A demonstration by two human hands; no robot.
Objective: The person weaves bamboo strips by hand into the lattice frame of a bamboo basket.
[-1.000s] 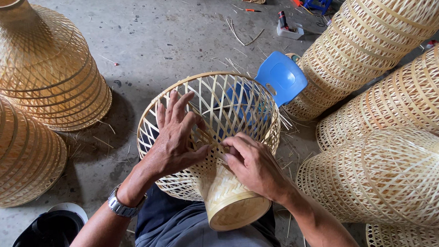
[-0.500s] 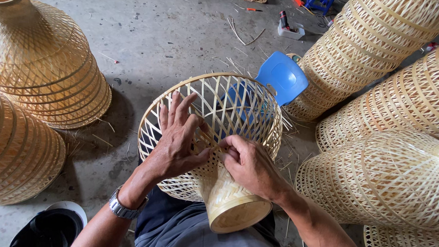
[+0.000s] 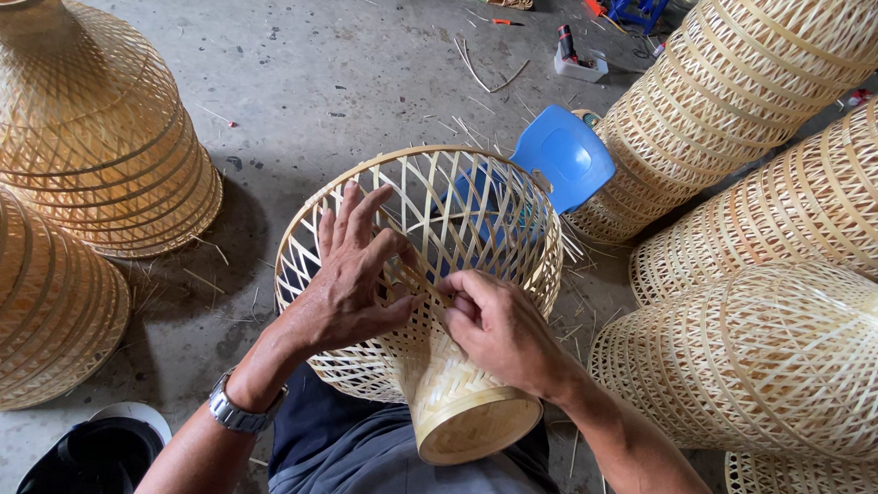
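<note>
A half-woven bamboo lampshade [image 3: 477, 210] lies on my lap, its narrow neck toward me and its wide open rim pointing away. My left hand [image 3: 353, 282] rests flat on the open lattice with fingers spread, a metal watch on the wrist. My right hand [image 3: 498, 324] is beside it, fingers pinched on a thin bamboo strip [image 3: 423, 283] in the weave where the lattice meets the tighter neck.
Finished woven shades stand at the left [image 3: 82, 125] and lie stacked at the right [image 3: 785, 359]. A blue plastic stool [image 3: 564, 155] sits beyond the rim. A black helmet [image 3: 86, 476] lies on the concrete floor at lower left; tools and bamboo scraps [image 3: 574, 54] are farther off.
Both hands shifted slightly on the lattice. My right hand's fingers have closed tighter on the strip; the shade has barely moved.
</note>
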